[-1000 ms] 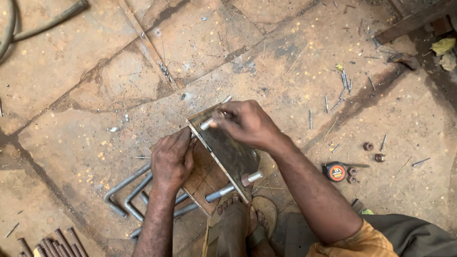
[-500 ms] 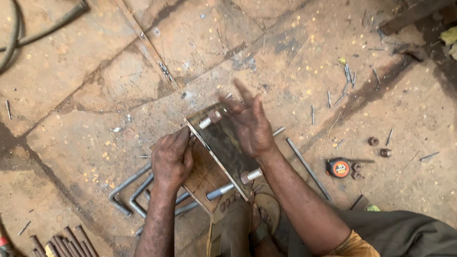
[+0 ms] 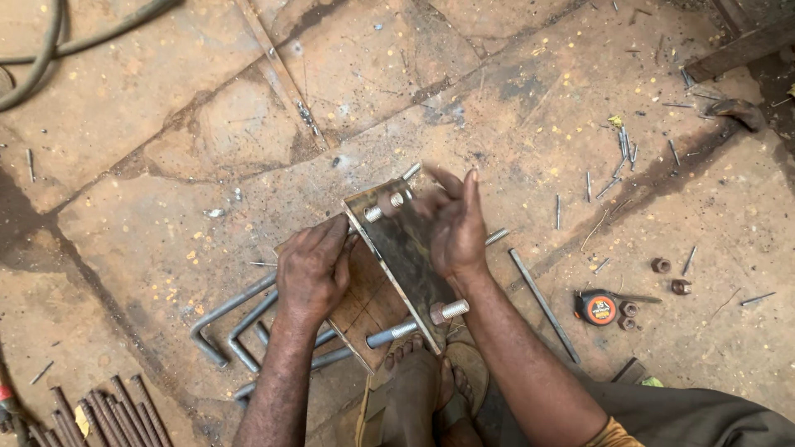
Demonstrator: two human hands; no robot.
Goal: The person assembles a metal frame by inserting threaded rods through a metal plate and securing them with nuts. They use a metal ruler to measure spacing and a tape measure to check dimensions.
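Steel plate (image 3: 406, 257) propped on edge on floor, foot (image 3: 414, 372) bracing base. Left hand (image 3: 313, 269) gripping rear rods (image 3: 240, 319) for steadiness. Right hand (image 3: 454, 223) spread flat against plate near threaded bolt (image 3: 396, 200).

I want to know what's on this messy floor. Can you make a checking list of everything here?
Surface: cracked, stained concrete floor.
Job's things: tilted steel plate with threaded bolts through it; bent anchor rods lie beneath.
Clutter: loose nuts, scattered nails, orange tape measure, straight rod, bundle of rods.
Grippers: left hand grips the plate's edge; right hand rests open-fingered on the plate's top.
Cables: hose or cable at top left.
Surroundings: sandalled foot beside the plate.
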